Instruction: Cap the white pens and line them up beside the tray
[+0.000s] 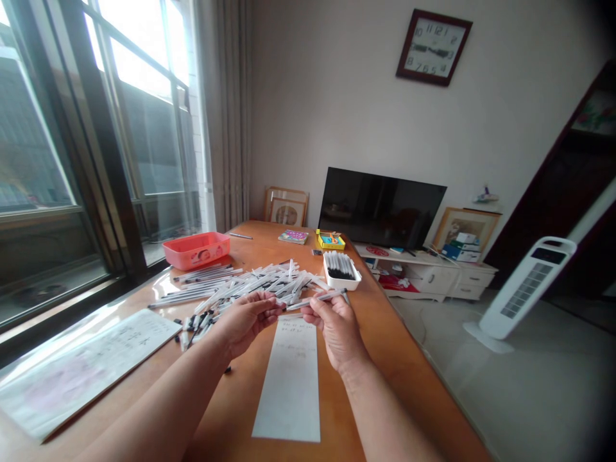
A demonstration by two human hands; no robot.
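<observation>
Plainly, the pen (315, 299) is a slim white barrel with a dark end. I hold it level in the air above the middle of the surface (385, 359), just clear of everything lying there. My right hand (337, 328) is clamped on it, with thumb and fingers pinched round the barrel near its middle. My left hand (248, 317) is closed on the pen's left end, fingertips drawn together. I judge it to be very light, stiff and smooth, so it could roll or slip between dry fingers. A pinch across the barrel, a little back from either end, should hold it best.

Just beyond my hands the pile of pens (255, 282) sprawls toward the left edge, many of them crossing one another. A white tray (342, 282) holding more upright dark-tipped pens sits near the right edge. A red basket (196, 250) stands toward the far left corner. Under my wrists a paper strip (291, 378) runs toward the near edge, and a laminated sheet (81, 366) lies at the near left corner.
</observation>
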